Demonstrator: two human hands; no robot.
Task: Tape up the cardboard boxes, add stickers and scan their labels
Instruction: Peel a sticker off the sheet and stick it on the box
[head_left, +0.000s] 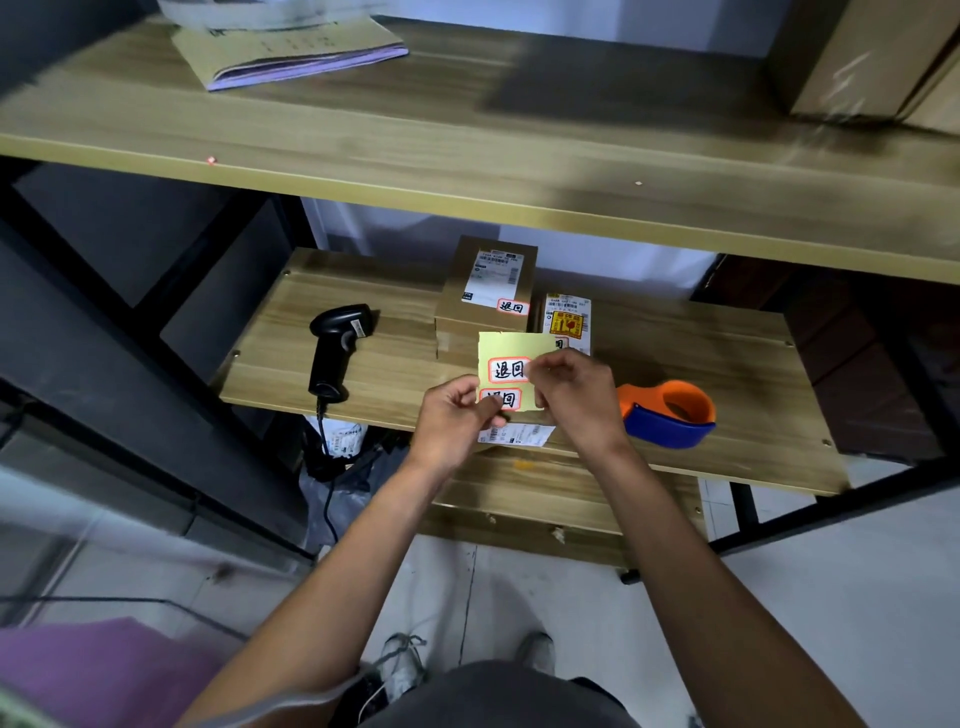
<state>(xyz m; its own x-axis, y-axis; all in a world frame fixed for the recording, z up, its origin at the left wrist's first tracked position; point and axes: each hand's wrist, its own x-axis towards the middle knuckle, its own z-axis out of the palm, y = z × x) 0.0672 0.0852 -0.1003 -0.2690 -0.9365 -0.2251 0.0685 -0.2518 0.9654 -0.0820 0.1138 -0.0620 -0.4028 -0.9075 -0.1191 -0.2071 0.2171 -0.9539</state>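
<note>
You're on the sticker step. Your left hand (457, 415) pinches the lower corner of the pale yellow backing sheet (506, 345), while your right hand (569, 395) pinches the edge of its upper red-bordered white sticker (506, 370). Just behind the sheet, the taller brown cardboard box (457, 306) already wears one. Next, peel the sticker cleanly off and press it flat onto an unstickered box.

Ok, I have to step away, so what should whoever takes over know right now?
Left hand holds the sticker sheet; right hand pinches the upper sticker.
Scanner lies on the shelf to the left, tape dispenser to the right.
The tall box behind already bears a sticker; the low box beside it seems to as well.
Left: stick this one on, perhaps on the labelled item under the hands, then scan.
</note>
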